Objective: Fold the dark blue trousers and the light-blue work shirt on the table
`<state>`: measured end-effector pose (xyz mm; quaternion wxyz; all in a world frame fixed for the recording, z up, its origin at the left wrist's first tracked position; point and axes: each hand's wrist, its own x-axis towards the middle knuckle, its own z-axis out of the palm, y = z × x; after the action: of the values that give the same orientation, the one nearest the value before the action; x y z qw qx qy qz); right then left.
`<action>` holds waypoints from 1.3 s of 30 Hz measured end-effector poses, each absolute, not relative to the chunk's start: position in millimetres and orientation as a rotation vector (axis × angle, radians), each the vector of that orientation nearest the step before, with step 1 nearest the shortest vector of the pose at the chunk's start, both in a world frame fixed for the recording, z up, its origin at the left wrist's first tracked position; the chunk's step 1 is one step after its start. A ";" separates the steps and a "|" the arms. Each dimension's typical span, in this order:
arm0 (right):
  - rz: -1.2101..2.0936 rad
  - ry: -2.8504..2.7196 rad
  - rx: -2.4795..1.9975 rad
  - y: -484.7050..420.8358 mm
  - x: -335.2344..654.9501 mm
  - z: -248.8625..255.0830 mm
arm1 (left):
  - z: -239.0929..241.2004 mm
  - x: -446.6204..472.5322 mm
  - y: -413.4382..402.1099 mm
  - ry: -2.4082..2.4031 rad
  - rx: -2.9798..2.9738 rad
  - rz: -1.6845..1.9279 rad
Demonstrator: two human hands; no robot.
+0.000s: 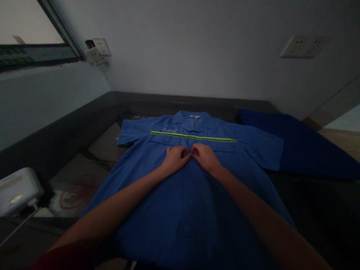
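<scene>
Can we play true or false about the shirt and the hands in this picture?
1. The left hand and the right hand both touch the shirt. True.
2. The shirt is red. False: it is blue.
3. A yellow-green stripe crosses the chest. True.
4. The hands are on a sleeve. False: they meet at the middle of the front, just under the stripe.
5. A darker blue cloth lies right of the shirt. True.
</scene>
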<state>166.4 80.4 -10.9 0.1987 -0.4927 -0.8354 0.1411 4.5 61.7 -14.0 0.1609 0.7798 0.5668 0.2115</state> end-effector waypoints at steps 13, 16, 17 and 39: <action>0.241 -2.626 -1.250 84.9 168.6 1.9 | -16.5 2.4 63.5 1.657 2.204 0.597; 0.387 -2.555 -1.226 89.5 172.6 0.1 | -17.2 1.1 63.7 1.653 2.223 0.598; 0.438 -2.533 -1.211 91.5 173.8 -1.0 | -17.3 0.9 63.9 1.650 2.226 0.595; 0.649 -2.267 -1.222 96.1 172.4 -6.5 | -14.7 2.3 70.3 1.643 2.127 0.495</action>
<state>172.4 96.1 -6.5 0.2405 -0.4468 -0.8285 0.2371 2.3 70.3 -14.7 0.2030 0.7622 0.5887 0.1772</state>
